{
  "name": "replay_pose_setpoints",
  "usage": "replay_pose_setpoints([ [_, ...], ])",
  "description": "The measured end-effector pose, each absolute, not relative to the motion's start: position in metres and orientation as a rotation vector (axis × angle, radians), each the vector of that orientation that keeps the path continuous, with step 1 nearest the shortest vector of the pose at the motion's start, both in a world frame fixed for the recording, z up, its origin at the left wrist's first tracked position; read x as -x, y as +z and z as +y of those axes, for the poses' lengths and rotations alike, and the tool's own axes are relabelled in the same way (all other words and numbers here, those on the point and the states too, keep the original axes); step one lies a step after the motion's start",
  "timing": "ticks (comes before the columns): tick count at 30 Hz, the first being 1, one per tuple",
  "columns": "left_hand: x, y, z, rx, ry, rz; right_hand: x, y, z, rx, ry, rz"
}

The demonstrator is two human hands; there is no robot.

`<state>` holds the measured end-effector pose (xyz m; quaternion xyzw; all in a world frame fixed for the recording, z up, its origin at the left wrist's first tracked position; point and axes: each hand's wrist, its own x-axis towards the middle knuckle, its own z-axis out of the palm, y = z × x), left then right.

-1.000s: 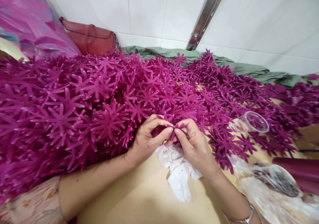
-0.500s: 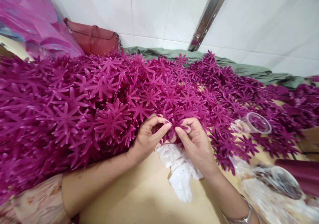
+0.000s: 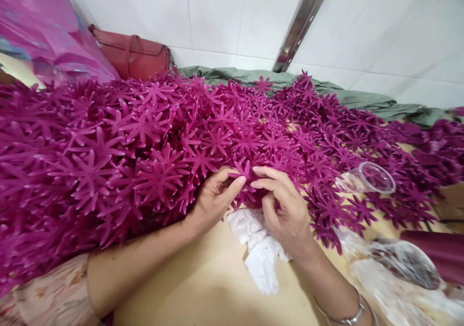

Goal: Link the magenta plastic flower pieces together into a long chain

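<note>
My left hand [image 3: 215, 198] pinches a magenta petal piece [image 3: 242, 171], a flat flower shape with narrow petals, between thumb and fingers. Just to its right is my right hand [image 3: 288, 207], with the index and middle fingers stretched toward the piece and the other fingers curled. Whether its fingertips touch the petals is hard to make out. Behind both hands spreads a big heap of similar magenta flower pieces [image 3: 159, 173]. Under the right hand lies a crumpled white tissue [image 3: 263, 268] on the tan table [image 3: 188, 287].
A clear plastic cup [image 3: 377, 177] lies tipped among the flower pieces at right. Clear plastic bags [image 3: 391, 287] sit at lower right. A red handbag [image 3: 132, 52] and pink plastic bag [image 3: 54, 26] stand behind the heap, and green cloth [image 3: 232, 76] runs along the tiled wall.
My right hand has let go of the petal piece, its fingers straightening from a pinch. The left hand keeps its hold, and the piece now shows its petals pointing up.
</note>
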<state>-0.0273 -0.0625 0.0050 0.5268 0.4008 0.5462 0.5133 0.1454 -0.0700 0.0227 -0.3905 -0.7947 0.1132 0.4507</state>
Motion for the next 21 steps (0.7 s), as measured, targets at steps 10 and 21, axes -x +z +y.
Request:
replay_pose_setpoints([
  [10,0.0283,0.0029,-0.0622,-1.395,1.306,0.949,-0.1425,0.023,-0.0678,1.071,0.085,-1.93],
  [21,0.0244,-0.0025,-0.0668,-1.254,1.244,1.007,-0.1451,0.0264,-0.0688,1.079,-0.063,-1.921],
])
